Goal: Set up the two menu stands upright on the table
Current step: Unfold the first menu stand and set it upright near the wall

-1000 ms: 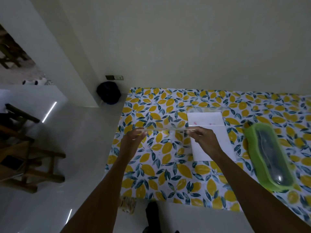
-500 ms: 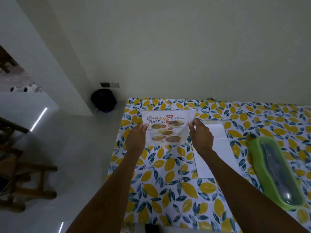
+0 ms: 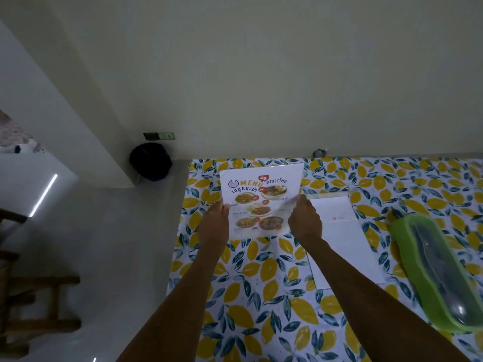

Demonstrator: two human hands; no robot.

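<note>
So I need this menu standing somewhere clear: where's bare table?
Bare cloth lies on the table between your forearms, near the front edge, and along the wall beyond the second menu stand. The right is crowded: that flat stand, then the green container.

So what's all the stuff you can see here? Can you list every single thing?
menu stand: one, white with food pictures, held up over the table's left part
second menu stand: one, white, lying flat right of the first
container: one, green with clear lid, right side of the table
tablecloth: one, yellow lemon print, covering the table
bin: one, dark, on the floor by the wall
wooden furniture: brown, far left
left hand: gripping the menu's left edge
right hand: gripping its right edge
</note>
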